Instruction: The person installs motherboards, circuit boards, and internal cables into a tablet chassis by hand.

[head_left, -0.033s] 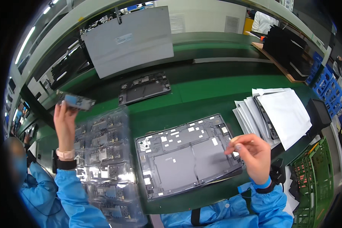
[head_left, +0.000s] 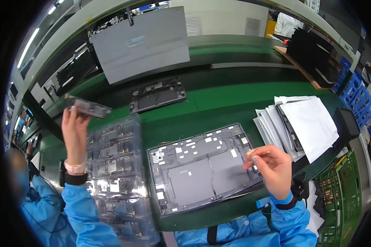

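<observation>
One dark circuit board [head_left: 91, 108], oblong, blurred, tilted, in the left grip [head_left: 75, 133]

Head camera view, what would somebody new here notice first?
Probably the wide grey casing dotted with white patches, lying mid-view on the green table, with the right hand over its right edge. Next, the blurred circuit board raised in the left hand, near the far end of a clear plastic tray. The big grey panel at the back and white sheets piled at right also stand out.
</observation>
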Available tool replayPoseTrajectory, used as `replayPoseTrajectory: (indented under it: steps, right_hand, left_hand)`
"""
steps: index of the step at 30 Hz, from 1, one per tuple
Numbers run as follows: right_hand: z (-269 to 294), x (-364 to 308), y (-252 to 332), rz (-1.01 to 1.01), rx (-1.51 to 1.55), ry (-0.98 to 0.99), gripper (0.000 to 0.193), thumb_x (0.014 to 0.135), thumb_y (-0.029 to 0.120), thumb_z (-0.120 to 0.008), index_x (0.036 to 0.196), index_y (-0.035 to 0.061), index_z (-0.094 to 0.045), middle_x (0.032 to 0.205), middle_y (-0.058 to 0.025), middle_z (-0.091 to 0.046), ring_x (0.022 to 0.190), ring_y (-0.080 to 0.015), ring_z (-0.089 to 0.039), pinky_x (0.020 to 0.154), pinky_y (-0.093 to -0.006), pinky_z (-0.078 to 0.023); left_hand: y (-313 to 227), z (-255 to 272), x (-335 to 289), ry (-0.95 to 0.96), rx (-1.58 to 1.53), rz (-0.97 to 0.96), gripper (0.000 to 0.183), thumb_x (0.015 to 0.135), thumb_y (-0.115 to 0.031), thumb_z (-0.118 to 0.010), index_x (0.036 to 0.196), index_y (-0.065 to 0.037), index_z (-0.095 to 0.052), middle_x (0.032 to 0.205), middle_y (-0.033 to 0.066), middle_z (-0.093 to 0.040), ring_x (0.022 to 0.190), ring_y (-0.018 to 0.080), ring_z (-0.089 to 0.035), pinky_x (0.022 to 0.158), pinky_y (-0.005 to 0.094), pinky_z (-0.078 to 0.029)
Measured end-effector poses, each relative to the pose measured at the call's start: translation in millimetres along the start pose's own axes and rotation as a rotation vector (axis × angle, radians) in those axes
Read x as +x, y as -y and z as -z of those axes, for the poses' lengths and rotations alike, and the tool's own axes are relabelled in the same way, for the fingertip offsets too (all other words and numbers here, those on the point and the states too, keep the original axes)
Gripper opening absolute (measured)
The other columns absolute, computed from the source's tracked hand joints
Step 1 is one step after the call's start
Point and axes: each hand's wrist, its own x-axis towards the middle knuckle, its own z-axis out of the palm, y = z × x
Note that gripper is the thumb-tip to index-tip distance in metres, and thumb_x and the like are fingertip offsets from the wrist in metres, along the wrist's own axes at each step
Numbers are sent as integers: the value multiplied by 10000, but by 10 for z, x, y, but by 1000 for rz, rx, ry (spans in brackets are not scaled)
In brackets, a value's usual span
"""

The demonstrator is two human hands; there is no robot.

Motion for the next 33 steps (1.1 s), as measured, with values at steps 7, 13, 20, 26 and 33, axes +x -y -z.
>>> replayPoseTrajectory:
  steps: [7, 13, 20, 26, 33]
  right_hand:
    - [-54, 18, 92, 158, -377, -109, 76, 786, -45, -617, 850, -29, -655, 740, -99, -661, 663, -144, -649, 598, -237, -503]
    - [-139, 20, 122, 386, -558, -124, 133, 708, -60, -661, 823, 5, -675, 716, -92, -649, 579, -163, -607, 538, -257, -481]
    - [-146, 30, 23, 552, -734, -81, 169, 638, -44, -688, 784, 40, -664, 724, -54, -643, 621, -204, -581, 523, -292, -468]
    - [-196, 40, -6, 603, -794, -90, 177, 624, -36, -697, 776, 45, -656, 715, -52, -631, 619, -210, -570, 519, -302, -468]
    - [-209, 31, 73, 255, -528, -110, 117, 666, -32, -668, 766, 24, -643, 674, -37, -606, 553, -119, -517, 469, -241, -356]
  left_hand:
    - [-18, -1759, -880, 345, 278, 151, 571, 888, 14, -481, 1394, -117, -251, 929, 90, -604, 765, 91, -587, 637, 212, -487]
    - [150, -2243, -1202, 748, 452, 224, 202, 849, 39, -480, 930, -19, -656, 901, 22, -510, 789, 88, -501, 677, 209, -411]
    - [106, -2388, -1330, 802, 554, 246, 92, 815, -141, -650, 803, -50, -650, 742, 36, -634, 813, 169, -415, 809, 313, -358]
    - [177, -2374, -1367, 761, 534, 149, 63, 802, -101, -653, 808, -39, -653, 789, 42, -638, 855, 186, -465, 816, 311, -382]
    - [153, -2366, -1425, 805, 663, 73, 98, 826, -52, -619, 915, -17, -640, 1008, 92, -598, 870, 166, -513, 761, 291, -421]
